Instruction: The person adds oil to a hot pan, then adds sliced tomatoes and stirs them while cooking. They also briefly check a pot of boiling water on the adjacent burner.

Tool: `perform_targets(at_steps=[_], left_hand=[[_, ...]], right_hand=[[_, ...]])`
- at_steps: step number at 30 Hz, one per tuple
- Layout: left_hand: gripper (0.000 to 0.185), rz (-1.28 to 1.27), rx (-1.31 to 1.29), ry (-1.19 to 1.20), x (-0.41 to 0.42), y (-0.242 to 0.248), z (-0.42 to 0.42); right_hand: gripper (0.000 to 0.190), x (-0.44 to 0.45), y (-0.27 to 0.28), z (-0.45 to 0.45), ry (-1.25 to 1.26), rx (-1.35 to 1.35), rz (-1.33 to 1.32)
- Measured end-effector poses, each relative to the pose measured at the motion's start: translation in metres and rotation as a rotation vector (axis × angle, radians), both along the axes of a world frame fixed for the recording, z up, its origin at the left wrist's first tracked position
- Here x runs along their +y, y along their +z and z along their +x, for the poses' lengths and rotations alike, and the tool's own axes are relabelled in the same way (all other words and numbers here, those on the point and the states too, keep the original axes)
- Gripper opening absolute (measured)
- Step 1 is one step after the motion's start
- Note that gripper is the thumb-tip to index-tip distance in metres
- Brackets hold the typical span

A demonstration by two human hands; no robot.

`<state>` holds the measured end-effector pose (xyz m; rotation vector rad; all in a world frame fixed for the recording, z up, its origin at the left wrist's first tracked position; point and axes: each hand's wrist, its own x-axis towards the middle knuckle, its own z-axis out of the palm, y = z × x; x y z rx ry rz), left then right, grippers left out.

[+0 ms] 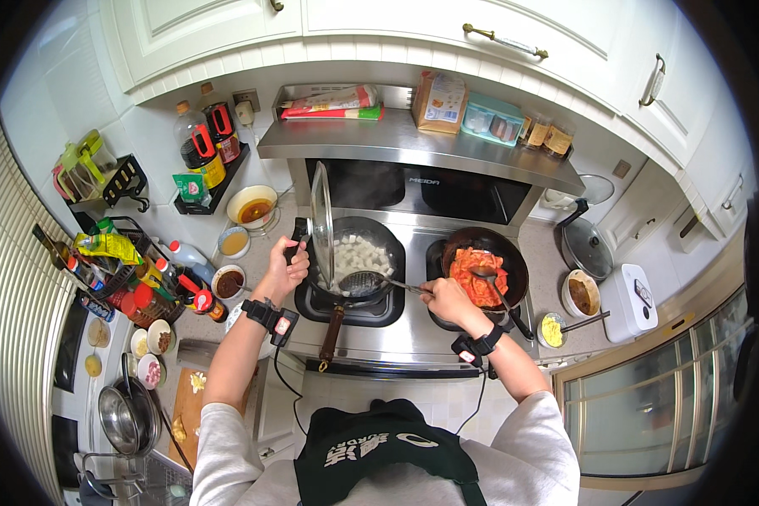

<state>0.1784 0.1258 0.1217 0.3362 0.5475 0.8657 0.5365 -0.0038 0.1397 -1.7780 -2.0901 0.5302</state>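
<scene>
My left hand (289,264) grips the black knob of a glass lid (322,221), which stands on edge over the left side of a wok (387,237). White cubes (360,253), possibly tofu, lie in the wok's liquid. My right hand (450,298) holds the handle of a skimmer (362,282), its perforated bowl over the near side of the wok. The wok's wooden handle (333,338) points towards me. To the right, a dark frying pan (517,272) contains red chopped food (471,272), perhaps tomato, with a spoon or ladle (503,295) resting in it.
Bowls of sauce (229,284) and several bottles (148,303) crowd the left counter. A cutting board (186,398) bears chopped pieces. Right of the stove are a yellow-filled bowl (551,330), a brown-sauce bowl (580,294) and a lidded pan (587,246). A steel shelf (379,140) overhangs the stove's back.
</scene>
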Motion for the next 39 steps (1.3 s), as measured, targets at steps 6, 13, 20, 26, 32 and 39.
perform_targets(at_steps=[6, 13, 20, 26, 32, 39], left_hand=[[0.02, -0.005, 0.008, 0.009, -0.002, 0.005, 0.0], [0.019, -0.034, 0.003, 0.031, -0.003, 0.008, 0.0], [0.019, -0.044, -0.009, 0.027, -0.004, 0.006, -0.006], [0.02, -0.059, -0.006, 0.094, 0.0, 0.012, -0.001], [0.02, -0.046, -0.017, 0.087, 0.005, 0.012, 0.0], [0.02, -0.032, 0.007, 0.096, 0.005, 0.011, -0.003]], right_hand=[[0.025, 0.005, -0.014, -0.014, -0.016, -0.077, 0.109], [0.027, 0.023, -0.035, -0.027, -0.06, -0.061, 0.177], [0.031, 0.005, 0.008, -0.021, -0.121, 0.227, 0.055], [0.029, -0.013, 0.011, -0.009, -0.201, 0.368, -0.367], [0.027, -0.014, -0.019, -0.04, -0.273, 0.548, -0.55], [0.027, -0.004, -0.077, -0.09, -0.208, 0.407, -0.108]])
